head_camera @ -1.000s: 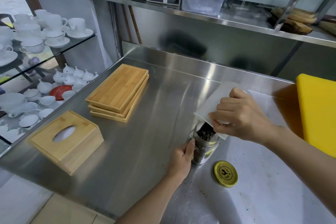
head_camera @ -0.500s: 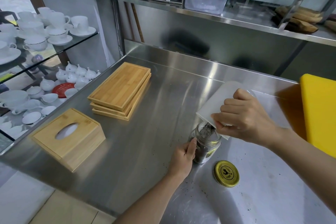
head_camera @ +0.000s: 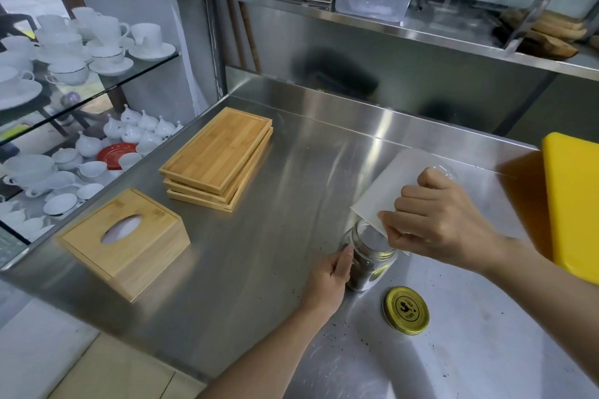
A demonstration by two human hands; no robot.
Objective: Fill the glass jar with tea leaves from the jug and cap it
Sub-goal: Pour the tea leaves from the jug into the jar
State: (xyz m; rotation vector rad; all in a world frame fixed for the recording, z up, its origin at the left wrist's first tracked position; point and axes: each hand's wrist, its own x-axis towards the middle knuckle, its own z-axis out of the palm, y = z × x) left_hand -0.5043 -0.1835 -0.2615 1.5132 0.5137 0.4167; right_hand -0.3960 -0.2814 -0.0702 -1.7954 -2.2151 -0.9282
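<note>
The glass jar (head_camera: 366, 256), partly filled with dark tea leaves, stands uncapped on the steel counter (head_camera: 259, 253). The left hand (head_camera: 327, 278) wraps its side. The right hand (head_camera: 437, 223) grips a white jug (head_camera: 385, 194) tilted over the jar's mouth. The gold lid (head_camera: 405, 310) lies just beside the jar.

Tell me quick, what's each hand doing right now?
Left hand: closed around the glass jar.
Right hand: closed on the tilted white jug.
</note>
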